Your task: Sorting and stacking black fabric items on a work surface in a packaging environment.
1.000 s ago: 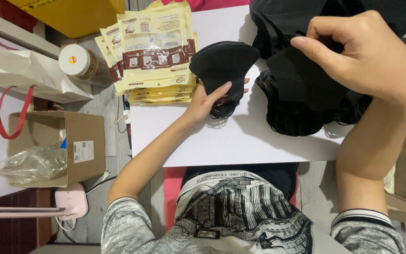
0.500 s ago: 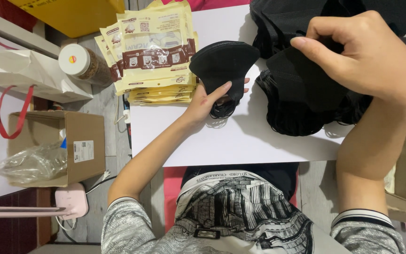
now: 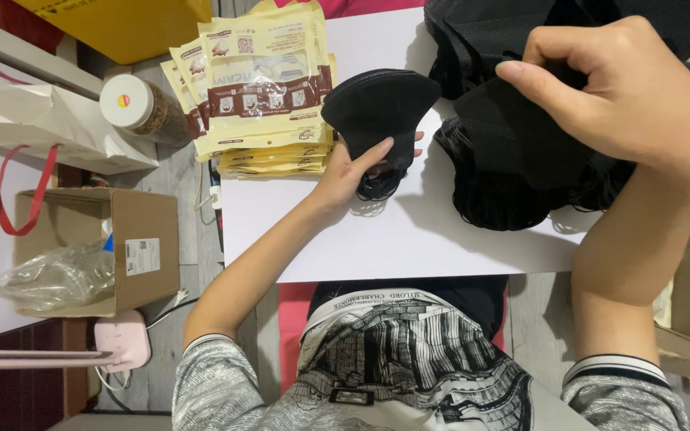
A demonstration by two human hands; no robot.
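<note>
Right hand [image 3: 632, 104] is curled, thumb and fingers pinching the top black mask of the pile [image 3: 521, 152], which lies heaped at the right end of the bench [image 3: 409, 239]. That pile is the biggest thing here, a dark stack of folded masks spreading from the far right corner down toward the person, directly under and just ahead of the right hand, so this hand is much the nearer one to it. How firmly the pinch has closed on the fabric cannot be told, since the fingertips are partly buried in it.

Left hand [image 3: 353, 172] grips a single folded mask [image 3: 377, 112] from below, thumb on one face and fingers behind, with its ear loops bunched at the palm. This mask stands up off the bench, its long axis running from the hand away toward the far edge, tilted a little to the right. It sits between the pile on its right and the yellow packets [image 3: 261, 80] on its left, close to both and touching neither as far as can be seen.

Off the bench to the left are a cardboard box [image 3: 121, 239] with a clear bag [image 3: 57, 275] in it, a white paper bag [image 3: 49, 128], and a jar with a white lid [image 3: 128, 102]
</note>
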